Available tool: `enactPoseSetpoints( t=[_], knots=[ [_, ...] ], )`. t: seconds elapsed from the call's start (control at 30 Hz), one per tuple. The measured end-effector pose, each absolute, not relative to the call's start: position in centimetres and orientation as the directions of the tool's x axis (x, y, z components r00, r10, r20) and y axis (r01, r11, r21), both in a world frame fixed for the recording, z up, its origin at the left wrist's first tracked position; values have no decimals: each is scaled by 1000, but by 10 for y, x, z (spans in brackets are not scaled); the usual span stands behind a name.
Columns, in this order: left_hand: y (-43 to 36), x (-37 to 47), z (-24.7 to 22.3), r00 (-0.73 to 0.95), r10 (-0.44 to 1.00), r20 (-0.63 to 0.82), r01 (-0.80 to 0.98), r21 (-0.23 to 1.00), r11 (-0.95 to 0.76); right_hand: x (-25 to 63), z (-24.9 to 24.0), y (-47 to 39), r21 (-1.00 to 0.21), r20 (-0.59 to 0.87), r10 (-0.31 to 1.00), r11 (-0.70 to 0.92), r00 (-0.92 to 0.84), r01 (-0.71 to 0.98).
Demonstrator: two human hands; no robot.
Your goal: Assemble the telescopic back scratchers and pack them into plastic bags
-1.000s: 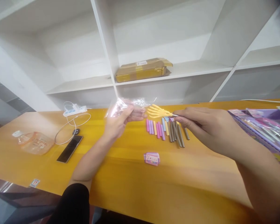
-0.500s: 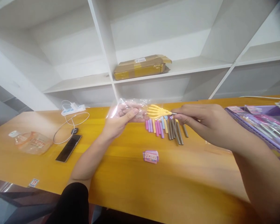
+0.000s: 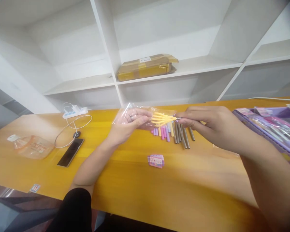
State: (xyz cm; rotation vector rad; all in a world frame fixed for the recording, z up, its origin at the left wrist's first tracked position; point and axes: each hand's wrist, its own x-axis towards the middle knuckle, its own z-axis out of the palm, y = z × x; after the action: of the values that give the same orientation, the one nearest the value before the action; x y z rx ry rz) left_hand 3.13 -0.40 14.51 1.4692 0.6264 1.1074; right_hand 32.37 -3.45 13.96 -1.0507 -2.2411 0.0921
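Left hand (image 3: 119, 131): fingers closed on clear bag (image 3: 130, 106), best held taut. Right hand (image 3: 211, 125): fingers pinching yellow claw (image 3: 162, 119), best held level.

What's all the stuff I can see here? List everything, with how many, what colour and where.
Hand-shaped piece: 1, yellow, between the hands
Plastic bag: 1, clear, in left hand
Tubes: several, metallic grey, mid-table
Short sticks: several, pink, purple, yellow, blue, beside tubes
Cards: small overlapping pile, pink-purple, nearer than sticks
Phone: 1, dark, table left
Round object: 1, black, by phone
Power strip: 1, white-blue, back left
Cables: white, back left and back right
Bottle-shaped item: 1, clear-orange, far left
Sticker: 1, blue-white-red, front-left edge
Bin: 1, purple, right, holding wrapped items
Parcel: 1, brown-yellow, on shelf
Shelving: 1 unit, white, behind
Table: 1, yellow-brown, below
Hands: left, right
Sleeve: 1, black, left arm
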Motion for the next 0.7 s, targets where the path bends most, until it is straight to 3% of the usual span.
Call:
enactPoseSetpoints(
  t=[0.3, 0.7],
  knots=[
    [4, 23, 146, 480, 844, 240, -212, 965, -154, 326, 148, -39, -196, 636, 620, 706, -459, 681],
    [1, 33, 140, 526, 826, 202, -264, 962, -67, 326, 145, -34, -243, 612, 629, 726, -479, 644]
  ],
)
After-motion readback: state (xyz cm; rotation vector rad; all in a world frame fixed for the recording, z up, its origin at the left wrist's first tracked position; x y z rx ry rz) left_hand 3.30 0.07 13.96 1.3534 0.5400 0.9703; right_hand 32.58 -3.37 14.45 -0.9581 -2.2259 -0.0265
